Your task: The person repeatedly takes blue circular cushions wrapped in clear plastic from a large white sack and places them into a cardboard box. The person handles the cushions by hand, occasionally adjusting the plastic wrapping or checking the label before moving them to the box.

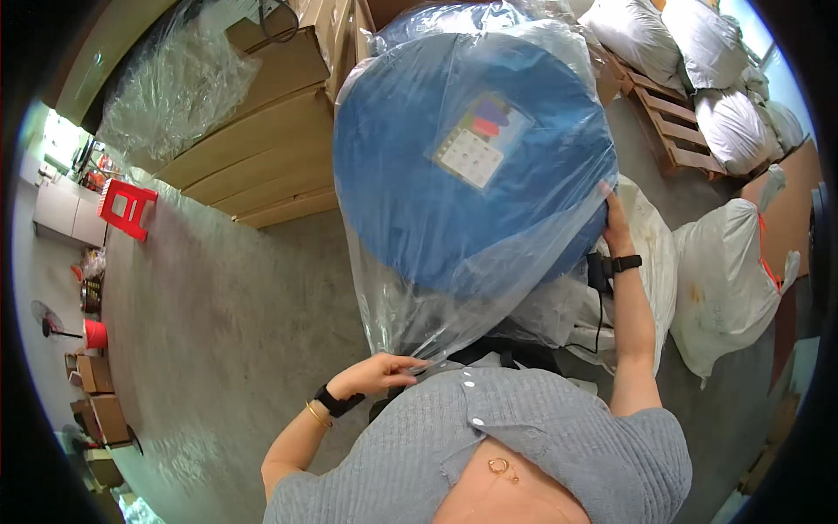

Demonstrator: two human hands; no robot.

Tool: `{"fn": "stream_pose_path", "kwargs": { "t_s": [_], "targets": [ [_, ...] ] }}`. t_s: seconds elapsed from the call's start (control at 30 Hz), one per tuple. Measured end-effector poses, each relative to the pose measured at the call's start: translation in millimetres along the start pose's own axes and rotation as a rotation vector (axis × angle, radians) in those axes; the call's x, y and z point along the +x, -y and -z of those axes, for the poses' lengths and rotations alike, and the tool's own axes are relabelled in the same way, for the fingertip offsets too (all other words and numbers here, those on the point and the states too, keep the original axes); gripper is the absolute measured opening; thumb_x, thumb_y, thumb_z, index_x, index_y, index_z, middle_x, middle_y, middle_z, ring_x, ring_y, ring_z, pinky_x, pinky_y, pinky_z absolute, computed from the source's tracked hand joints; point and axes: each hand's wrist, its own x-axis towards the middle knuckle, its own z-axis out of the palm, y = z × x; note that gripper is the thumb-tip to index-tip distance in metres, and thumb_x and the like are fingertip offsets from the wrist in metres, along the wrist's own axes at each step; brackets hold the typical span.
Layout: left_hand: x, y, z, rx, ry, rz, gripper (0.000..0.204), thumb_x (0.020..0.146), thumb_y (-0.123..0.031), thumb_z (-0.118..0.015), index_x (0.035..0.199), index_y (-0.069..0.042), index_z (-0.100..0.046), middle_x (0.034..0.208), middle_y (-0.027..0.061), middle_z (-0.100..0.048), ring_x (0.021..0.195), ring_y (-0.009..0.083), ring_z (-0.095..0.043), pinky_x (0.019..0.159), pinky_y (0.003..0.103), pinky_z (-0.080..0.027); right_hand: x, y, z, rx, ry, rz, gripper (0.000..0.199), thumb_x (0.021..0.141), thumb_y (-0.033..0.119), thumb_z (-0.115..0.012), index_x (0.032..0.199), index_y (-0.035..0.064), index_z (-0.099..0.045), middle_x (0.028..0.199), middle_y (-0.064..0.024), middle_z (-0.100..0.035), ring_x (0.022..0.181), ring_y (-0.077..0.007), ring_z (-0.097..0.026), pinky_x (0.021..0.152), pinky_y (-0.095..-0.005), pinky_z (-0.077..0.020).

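Note:
A large round blue disc (419, 166) sits inside a clear plastic bag (393, 306), with a paper label (480, 144) showing through the film. It stands tilted in front of my chest. My right hand (614, 218) presses flat against the disc's right rim through the plastic, fingers apart. My left hand (380, 374) pinches the loose bottom edge of the bag close to my body. A black band is on each wrist.
Stacked cardboard boxes (262, 148) lie behind on the left, crumpled plastic film (175, 87) on top. White sacks (729, 271) stand to the right, more on a wooden pallet (672, 122). A red stool (125, 208) is far left on the concrete floor (227, 314).

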Motion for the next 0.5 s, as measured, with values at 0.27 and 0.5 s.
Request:
{"fn": "stream_pose_path", "kwargs": {
  "t_s": [0.27,0.5],
  "targets": [
    [-13,-12,124,-0.164,-0.781,-0.120,0.029,0.082,-0.012,-0.058,0.111,-0.008,-0.056,0.069,-0.0022,-0.054,0.063,0.0050,-0.051,0.055,0.019,-0.042,-103,16,2,-0.578,0.123,-0.309,0.044,0.078,0.034,-0.064,0.100,-0.0032,-0.055,0.075,-0.0102,-0.061,0.060,-0.0153,-0.059,0.053,-0.0247,-0.0485],
    [28,-21,203,-0.278,-0.978,-0.299,0.036,0.085,-0.019,-0.058,0.117,-0.005,-0.049,0.088,0.0024,-0.059,0.074,0.0081,-0.055,0.061,0.021,-0.045,-163,-2,126,-1.000,-0.011,-0.321,0.021,0.083,0.018,-0.058,0.073,0.0000,-0.054,0.056,-0.0042,-0.055,0.044,-0.0111,-0.050,0.039,-0.0247,-0.0391]
  ]
}}
